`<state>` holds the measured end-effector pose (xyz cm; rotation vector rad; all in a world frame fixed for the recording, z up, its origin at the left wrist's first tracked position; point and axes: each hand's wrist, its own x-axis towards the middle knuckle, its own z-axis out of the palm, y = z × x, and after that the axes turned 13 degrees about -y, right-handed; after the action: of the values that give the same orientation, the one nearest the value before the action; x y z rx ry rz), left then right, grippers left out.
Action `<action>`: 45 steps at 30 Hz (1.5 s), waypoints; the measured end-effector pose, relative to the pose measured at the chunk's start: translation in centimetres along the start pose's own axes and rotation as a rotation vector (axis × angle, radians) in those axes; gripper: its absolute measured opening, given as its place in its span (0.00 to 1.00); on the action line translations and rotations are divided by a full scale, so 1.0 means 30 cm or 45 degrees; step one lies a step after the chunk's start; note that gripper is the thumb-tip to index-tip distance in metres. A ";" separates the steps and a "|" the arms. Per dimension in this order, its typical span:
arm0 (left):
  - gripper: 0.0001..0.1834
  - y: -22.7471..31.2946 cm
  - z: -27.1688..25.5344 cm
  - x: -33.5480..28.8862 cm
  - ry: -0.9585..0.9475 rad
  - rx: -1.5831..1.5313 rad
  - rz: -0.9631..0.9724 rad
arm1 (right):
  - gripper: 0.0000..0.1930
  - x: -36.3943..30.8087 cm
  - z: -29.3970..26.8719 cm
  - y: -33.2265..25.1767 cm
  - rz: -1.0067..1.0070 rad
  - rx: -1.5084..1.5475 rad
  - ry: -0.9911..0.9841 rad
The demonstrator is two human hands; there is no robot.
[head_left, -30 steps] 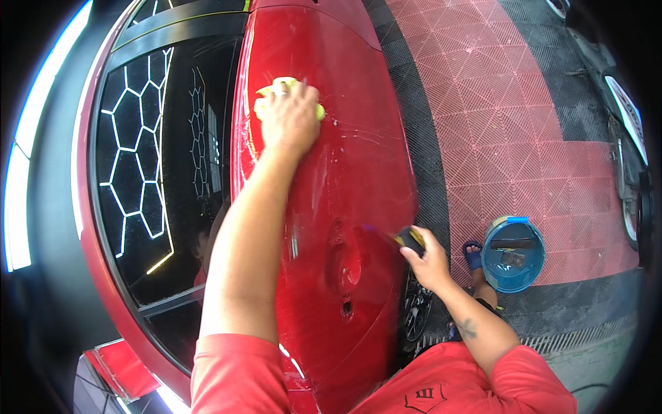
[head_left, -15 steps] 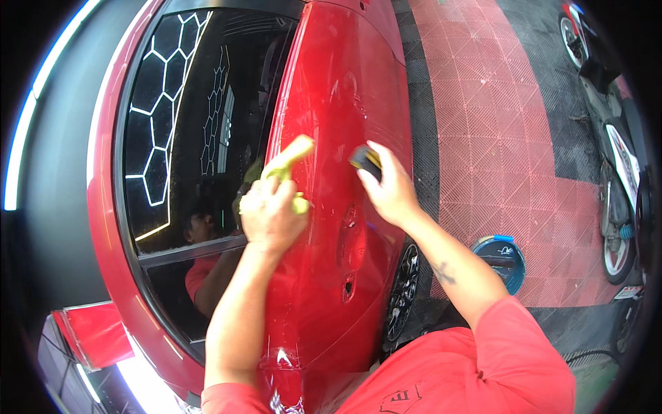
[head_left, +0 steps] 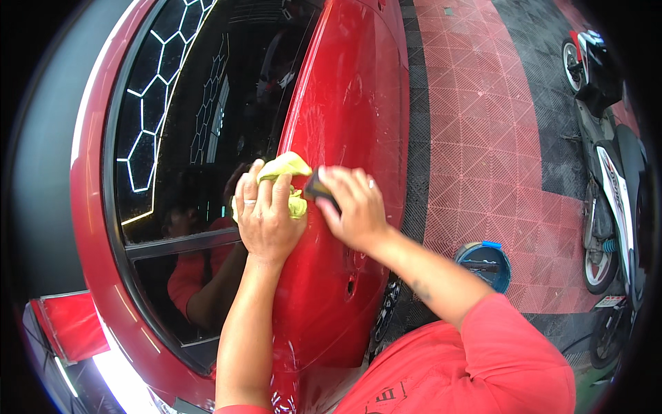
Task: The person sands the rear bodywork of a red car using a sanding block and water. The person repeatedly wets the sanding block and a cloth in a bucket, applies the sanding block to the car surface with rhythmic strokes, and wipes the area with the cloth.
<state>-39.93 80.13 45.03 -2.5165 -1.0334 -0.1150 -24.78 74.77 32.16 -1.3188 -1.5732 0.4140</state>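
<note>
A red car door [head_left: 358, 90] stretches away in front of me, with a dark side window [head_left: 227, 124] on its left. My left hand [head_left: 265, 214] grips a crumpled yellow-green cloth [head_left: 284, 167] at the lower edge of the window. Just right of it, my right hand [head_left: 355, 207] holds a small black block-shaped pad [head_left: 318, 191], which appears to have a yellowish layer. The pad is beside the cloth, over the top of the door panel; whether it touches the paint I cannot tell. Faint pale streaks mark the red paint.
A blue bucket [head_left: 486, 265] stands on the red and dark grey tiled floor [head_left: 483, 138] right of the car. Farther right is a parked motorbike [head_left: 607, 186]. Part of a wheel [head_left: 386, 310] shows below the door, and a red panel [head_left: 72, 324] lies at lower left.
My right hand has moved left and down with the pad, close to the cloth. My left hand stays near the window edge, and the cloth is bunched closer to its fingers.
</note>
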 end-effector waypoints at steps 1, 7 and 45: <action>0.33 0.005 0.011 0.006 -0.013 -0.039 0.013 | 0.30 0.084 0.004 0.075 0.010 -0.076 0.087; 0.46 0.012 0.005 0.021 -0.045 -0.061 0.049 | 0.24 0.403 -0.028 0.310 0.334 0.021 0.255; 0.14 0.012 -0.023 0.012 -0.104 0.027 0.012 | 0.26 0.087 0.039 0.139 0.104 0.108 0.128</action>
<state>-39.36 79.86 45.61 -2.5248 -1.0489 0.0014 -23.26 78.90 29.65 -1.3214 -1.4077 0.4528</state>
